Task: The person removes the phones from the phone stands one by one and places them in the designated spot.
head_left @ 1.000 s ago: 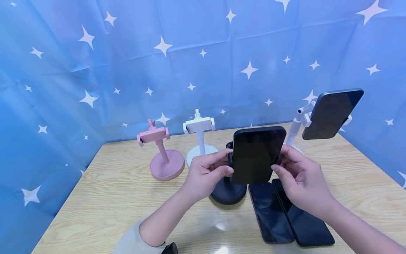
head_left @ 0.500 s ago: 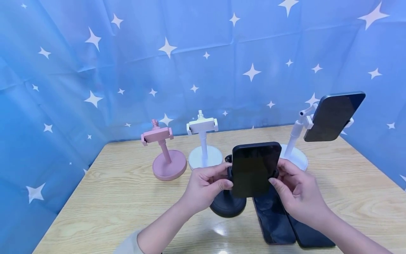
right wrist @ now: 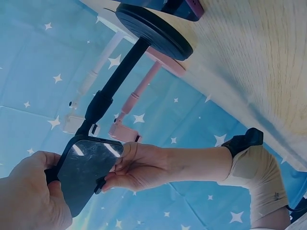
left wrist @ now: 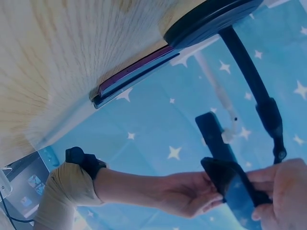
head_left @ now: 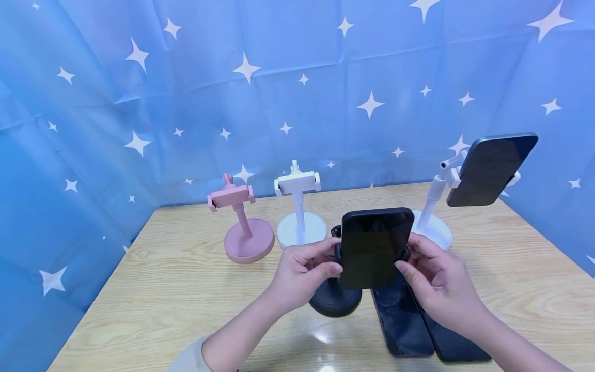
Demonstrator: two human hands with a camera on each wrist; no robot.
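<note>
One mounted phone (head_left: pixel 492 169) stands near the right edge of the desk (head_left: pixel 186 289); mid-desk, left hand (head_left: pixel 297 274) and right hand (head_left: pixel 439 281) grip the black stand (head_left: pixel 335 303) around another phone (head_left: pixel 374 253), seemingly almost seated. Two flat phones (head_left: pixel 404 328) and the bare pink stand (head_left: pixel 243 222) remain.

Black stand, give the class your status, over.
Left hand, right hand gripping the clamp sides. Raised phone between them. Two flat phones near black base, none visibly blocking.

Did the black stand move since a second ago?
Yes. In the head view, the black stand came nearer the camera, judged against the pink stand.
</note>
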